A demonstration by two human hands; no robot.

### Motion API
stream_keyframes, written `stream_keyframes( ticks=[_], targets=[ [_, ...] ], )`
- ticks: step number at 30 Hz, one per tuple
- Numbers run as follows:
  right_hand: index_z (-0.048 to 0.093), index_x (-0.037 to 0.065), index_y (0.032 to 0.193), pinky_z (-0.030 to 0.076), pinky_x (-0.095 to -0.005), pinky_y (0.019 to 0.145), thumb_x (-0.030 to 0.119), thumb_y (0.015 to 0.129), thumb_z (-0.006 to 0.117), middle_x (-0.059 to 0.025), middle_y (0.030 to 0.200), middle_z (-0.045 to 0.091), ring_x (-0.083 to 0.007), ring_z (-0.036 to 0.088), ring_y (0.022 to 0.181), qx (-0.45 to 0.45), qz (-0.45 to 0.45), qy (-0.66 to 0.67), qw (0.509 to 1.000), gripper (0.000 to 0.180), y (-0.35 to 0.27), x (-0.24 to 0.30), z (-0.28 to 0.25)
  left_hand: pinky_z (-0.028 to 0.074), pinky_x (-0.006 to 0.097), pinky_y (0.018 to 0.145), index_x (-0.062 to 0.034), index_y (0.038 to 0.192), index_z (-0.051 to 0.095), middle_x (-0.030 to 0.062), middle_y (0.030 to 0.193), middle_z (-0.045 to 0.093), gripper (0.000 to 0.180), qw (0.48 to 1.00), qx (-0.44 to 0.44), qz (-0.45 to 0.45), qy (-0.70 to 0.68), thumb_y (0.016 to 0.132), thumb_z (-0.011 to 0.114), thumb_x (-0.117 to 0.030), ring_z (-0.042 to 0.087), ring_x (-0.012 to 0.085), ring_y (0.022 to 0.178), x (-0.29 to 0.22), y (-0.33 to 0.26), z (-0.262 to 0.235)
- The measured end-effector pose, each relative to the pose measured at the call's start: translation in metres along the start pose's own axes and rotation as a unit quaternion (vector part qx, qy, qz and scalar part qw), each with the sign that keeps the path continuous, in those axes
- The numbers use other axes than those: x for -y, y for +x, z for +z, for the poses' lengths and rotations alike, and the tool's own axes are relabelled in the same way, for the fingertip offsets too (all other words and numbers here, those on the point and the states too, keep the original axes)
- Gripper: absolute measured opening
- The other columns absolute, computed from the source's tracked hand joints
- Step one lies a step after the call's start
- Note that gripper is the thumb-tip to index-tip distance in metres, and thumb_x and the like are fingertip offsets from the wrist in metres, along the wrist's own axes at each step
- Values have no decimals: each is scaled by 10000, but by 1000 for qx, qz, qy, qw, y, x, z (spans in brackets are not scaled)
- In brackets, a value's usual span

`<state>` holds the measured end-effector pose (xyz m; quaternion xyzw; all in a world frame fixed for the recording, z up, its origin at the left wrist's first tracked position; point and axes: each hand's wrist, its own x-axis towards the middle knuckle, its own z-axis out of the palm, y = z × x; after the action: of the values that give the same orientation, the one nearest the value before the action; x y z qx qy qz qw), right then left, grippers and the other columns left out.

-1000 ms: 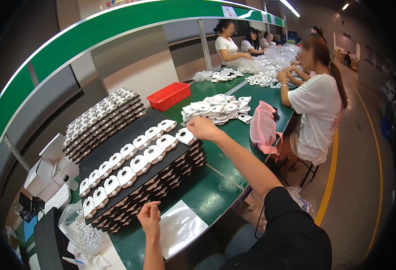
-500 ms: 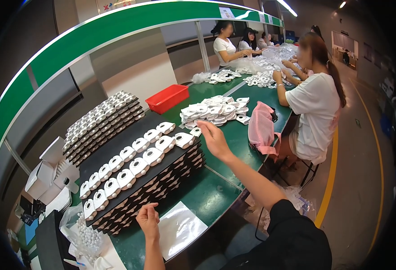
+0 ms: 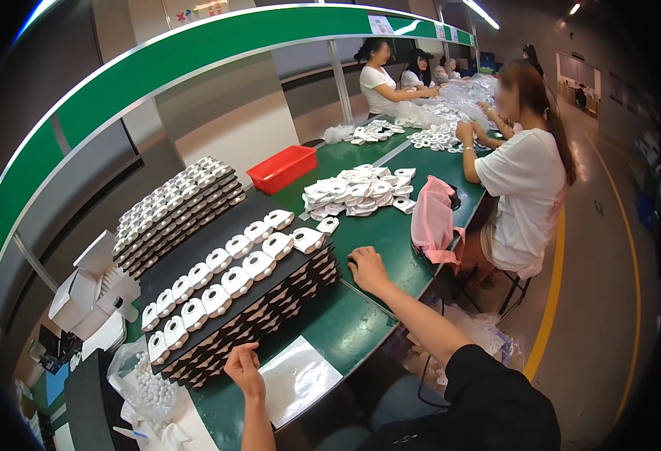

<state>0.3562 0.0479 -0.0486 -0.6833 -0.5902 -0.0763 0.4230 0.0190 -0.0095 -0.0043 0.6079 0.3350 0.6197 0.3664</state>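
A tall stack of black trays [image 3: 266, 316] stands on the green bench, its top tray carrying two rows of white plastic parts [image 3: 229, 276]. My right hand [image 3: 366, 269] rests on the bench top just right of the stack's near corner, fingers curled down and holding nothing. My left hand [image 3: 245, 368] is at the stack's front left edge, fingers bent against the tray sides, above a clear plastic bag [image 3: 296, 379]. I cannot tell whether the left hand grips a tray.
A second stack of filled trays [image 3: 176, 214] stands behind, with a red bin [image 3: 281, 168] and a heap of white parts [image 3: 356, 190] further along. A pink bag [image 3: 433, 218] lies by a seated person in white [image 3: 526, 188]. White boxes [image 3: 82, 293] sit at left.
My right hand has drawn back from the top tray's far end and come down onto the bench beside the stack. My left hand stays at the front edge.
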Motion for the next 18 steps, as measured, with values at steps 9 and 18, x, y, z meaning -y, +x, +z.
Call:
stream_keyframes(
  ticks=[9, 18],
  targets=[
    [600, 42, 892, 386, -388, 812, 111, 743, 588, -92, 968, 554, -278, 466, 979, -24, -21, -18, 999, 165, -2, -5, 5, 154, 193, 437, -11, 825, 586, -59, 568, 345, 263, 885, -351, 198, 231, 931, 412, -177, 249, 16, 492, -86, 37, -154],
    [598, 55, 887, 377, -390, 846, 125, 744, 597, -81, 979, 559, -282, 463, 1004, 1, -9, -11, 1000, 160, 2, -2, -1, 470, 364, 636, 1, 730, 632, 157, 657, 612, 185, 796, -191, -64, 571, 689, 637, -180, 611, 288, 652, -5, 33, -328]
  ],
)
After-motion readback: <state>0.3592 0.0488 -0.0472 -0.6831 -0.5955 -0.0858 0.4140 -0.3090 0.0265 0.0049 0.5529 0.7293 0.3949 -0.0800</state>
